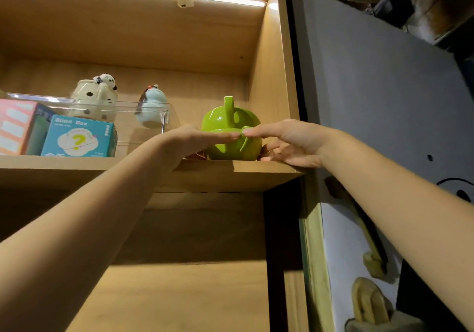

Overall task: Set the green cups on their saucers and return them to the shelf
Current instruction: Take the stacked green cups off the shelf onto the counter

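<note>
The left hand [195, 139] lies flat and unclenched, palm down, its fingertips [232, 135] resting on the side of the green cups [225, 137]; whether they press or merely touch I cannot tell. Meeting it from the other side, the right hand [287, 144] is spread and loose, index fingertip on a green rim or handle, lower fingers brushing the shelf [246, 175] edge just beside the cups' base. Neither hand closes around anything. Between the two hands the cups sit at the front corner of the shelf, apparently stacked or nested, one handle pointing upward; any saucers beneath them are hidden. This looks like the start of lifting them down or steadying them, so a firm two-sided hold low on the bodies would serve better than fingertip contact, since glossy glazed ceramic is slick and the pile could slide apart. The cups are round-bellied, smooth and bright. Beyond the left hand stands a clear plastic bin [143, 111], with matte cardboard boxes [79, 139] near and two pale glazed figurine pots [95, 101] behind. The shelf is wood-grain laminate.
</note>
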`<state>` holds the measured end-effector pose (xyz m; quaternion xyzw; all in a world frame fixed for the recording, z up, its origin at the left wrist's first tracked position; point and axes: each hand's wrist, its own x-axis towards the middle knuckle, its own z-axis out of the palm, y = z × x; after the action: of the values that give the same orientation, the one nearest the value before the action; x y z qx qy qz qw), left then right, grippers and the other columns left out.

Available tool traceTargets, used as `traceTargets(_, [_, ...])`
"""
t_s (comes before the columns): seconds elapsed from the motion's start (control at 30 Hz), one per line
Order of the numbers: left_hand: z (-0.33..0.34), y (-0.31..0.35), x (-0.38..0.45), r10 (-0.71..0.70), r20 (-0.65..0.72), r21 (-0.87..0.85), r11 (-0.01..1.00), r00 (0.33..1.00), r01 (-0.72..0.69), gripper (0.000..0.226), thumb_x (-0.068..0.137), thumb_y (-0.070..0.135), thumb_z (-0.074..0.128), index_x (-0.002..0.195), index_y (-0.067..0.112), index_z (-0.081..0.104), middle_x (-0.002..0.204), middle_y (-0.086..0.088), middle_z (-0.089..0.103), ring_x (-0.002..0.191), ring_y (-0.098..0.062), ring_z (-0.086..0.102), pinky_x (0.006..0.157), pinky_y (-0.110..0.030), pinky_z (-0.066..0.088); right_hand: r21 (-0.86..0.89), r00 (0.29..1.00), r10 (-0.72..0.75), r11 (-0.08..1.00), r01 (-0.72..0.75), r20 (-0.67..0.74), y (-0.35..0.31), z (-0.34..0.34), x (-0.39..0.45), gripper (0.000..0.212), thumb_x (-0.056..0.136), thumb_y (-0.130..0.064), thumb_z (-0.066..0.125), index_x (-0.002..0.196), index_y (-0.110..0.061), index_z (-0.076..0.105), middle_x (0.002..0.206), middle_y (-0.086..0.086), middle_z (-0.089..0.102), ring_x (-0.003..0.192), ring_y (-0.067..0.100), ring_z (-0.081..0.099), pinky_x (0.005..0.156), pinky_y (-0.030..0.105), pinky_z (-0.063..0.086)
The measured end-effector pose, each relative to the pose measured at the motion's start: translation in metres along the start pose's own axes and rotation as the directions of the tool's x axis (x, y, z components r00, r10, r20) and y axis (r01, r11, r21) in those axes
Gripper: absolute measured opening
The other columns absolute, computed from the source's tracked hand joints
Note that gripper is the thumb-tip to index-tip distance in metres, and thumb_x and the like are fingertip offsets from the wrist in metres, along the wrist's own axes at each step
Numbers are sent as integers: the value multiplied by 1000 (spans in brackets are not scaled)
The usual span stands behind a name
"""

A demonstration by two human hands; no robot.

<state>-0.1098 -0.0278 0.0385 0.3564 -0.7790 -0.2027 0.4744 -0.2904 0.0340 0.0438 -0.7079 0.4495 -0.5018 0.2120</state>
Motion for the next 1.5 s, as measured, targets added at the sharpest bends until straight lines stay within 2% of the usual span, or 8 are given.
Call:
traceTargets(0.1, [-2,-1,0,8,15,5,1000,1000,-8,74,63,58,67,116,8,55,99,-10,62,94,-23,59,87,-35,46,9,999,21,1000,-20,-29,0,0,0,66,77,-28,70,133,-8,43,126,17,59,122,29,53,105,36,43])
traceTargets(0.23, [-4,3,-7,41,-58,-8,999,997,-42,67,64,57,66,105,4,60,84,-7,60,79,-18,56,68,-27,45,50,996,44,998,-40,-72,-6,7,-10,67,71,-29,75,129,-7,49,124,18,59,118,30,55,68,22,55])
traceTargets(0.53, [-15,24,-45,41,-111,-82,995,993,-51,73,64,56,66,114,5,56,106,-10,62,97,-23,61,77,-30,51,104,992,13,995,1,-126,-35,15,-50,54,70,-22,76,117,-3,59,120,17,63,115,31,58,83,31,56])
traceTargets(0.9, [-23,35,-114,52,-220,-234,967,974,-105,68,50,50,79,97,5,64,91,-9,70,76,-13,69,59,-22,56,124,994,-34,991,47,-107,-53,39,-117,58,63,-25,78,114,-1,62,116,14,67,107,29,64,81,30,58])
traceTargets(0.97, [-19,27,-130,63,-182,-232,967,981,-105,72,42,55,79,92,4,69,87,-8,73,72,-11,70,55,-18,55,156,997,-32,987,42,-70,-47,45,-133,62,58,-22,78,114,0,62,111,14,69,94,21,71,78,28,59])
traceTargets(1.07, [-11,11,-157,36,-130,-231,971,991,-65,80,31,61,77,89,5,71,87,-9,75,84,-19,71,79,-35,59,213,1000,-20,977,23,-19,-34,57,-157,53,64,-11,75,114,1,60,96,11,70,59,6,68,50,13,53])
traceTargets(1.37, [34,-47,-236,0,-69,-300,954,998,-21,67,42,48,79,98,14,67,88,1,73,80,-8,67,62,-15,52,169,996,56,985,-45,-66,32,101,-226,67,46,-17,79,109,-20,58,103,6,75,95,14,71,81,25,55])
traceTargets(1.5, [57,-75,-269,19,-29,-339,940,999,-28,69,45,39,80,106,12,63,93,-2,73,84,-12,69,66,-15,54,169,989,124,980,-109,-83,65,125,-253,96,38,-20,85,128,-14,51,114,7,70,103,18,68,93,36,53])
